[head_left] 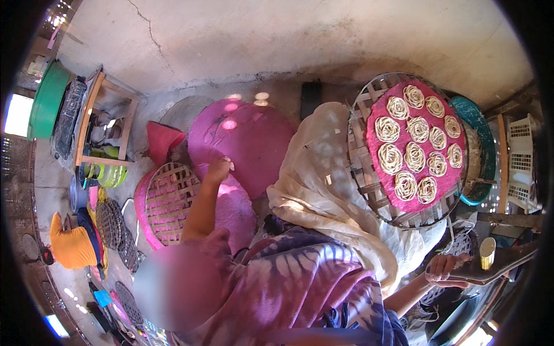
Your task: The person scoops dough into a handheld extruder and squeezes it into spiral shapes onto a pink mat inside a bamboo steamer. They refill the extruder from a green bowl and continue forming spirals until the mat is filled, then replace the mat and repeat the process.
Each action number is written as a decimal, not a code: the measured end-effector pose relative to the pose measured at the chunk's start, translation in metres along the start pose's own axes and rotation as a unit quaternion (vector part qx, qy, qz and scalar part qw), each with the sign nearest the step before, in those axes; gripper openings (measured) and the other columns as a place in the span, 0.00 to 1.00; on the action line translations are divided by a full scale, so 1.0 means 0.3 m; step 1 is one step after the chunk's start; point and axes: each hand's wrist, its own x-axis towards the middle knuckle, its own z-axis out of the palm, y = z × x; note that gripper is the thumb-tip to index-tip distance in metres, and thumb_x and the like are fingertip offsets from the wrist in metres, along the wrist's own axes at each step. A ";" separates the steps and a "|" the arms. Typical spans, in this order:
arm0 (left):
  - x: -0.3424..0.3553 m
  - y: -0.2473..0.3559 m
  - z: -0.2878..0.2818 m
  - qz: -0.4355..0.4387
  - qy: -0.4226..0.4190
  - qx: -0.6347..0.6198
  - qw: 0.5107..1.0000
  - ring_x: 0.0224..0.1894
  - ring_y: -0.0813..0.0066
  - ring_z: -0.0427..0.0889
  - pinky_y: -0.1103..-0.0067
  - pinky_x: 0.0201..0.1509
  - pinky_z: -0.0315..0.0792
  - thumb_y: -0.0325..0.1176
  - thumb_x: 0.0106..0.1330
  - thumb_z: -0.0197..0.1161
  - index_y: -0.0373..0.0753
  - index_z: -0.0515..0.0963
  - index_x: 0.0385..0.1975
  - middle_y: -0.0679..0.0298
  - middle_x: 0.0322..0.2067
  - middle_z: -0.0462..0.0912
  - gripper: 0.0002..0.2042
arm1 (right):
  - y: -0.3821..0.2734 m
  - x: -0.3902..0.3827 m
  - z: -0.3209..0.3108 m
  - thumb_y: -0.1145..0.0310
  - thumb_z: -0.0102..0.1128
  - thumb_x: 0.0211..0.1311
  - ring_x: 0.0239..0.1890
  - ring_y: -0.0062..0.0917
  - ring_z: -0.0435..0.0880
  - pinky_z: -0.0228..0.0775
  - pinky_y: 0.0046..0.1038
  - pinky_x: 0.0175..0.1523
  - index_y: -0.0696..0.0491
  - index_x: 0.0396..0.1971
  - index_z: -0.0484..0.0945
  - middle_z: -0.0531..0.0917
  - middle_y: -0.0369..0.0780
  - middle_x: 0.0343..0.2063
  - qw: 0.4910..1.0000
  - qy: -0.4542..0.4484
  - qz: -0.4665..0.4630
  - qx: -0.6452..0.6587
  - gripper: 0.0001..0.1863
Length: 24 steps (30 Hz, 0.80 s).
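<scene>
My left hand is raised over pink round mats, its fingers pinched at a small pale piece that is too small to make out. My right hand is curled at the end of a long dark curved bar at lower right; what lies within its fingers is unclear. A pale cylinder stands just above that bar. At upper right a woven tray bears a pink mat with several pale noodle coils. Below and left of it lies a cream cloth.
A woven basket with a pink rim is left of my left arm. A wooden stand, green tub and another person in orange are at far left. A teal basin and white crate are at right; a wall runs behind.
</scene>
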 end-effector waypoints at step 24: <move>0.130 0.379 -0.437 0.047 0.387 -0.107 0.915 0.57 0.50 0.72 0.65 0.63 0.64 0.33 0.59 0.64 0.33 0.68 0.57 0.45 0.52 0.74 0.26 | -0.002 -0.024 -0.001 0.35 0.57 0.55 0.08 0.18 0.65 0.62 0.20 0.13 0.54 0.63 0.58 0.69 0.34 0.14 0.999 0.018 0.002 -0.047 0.46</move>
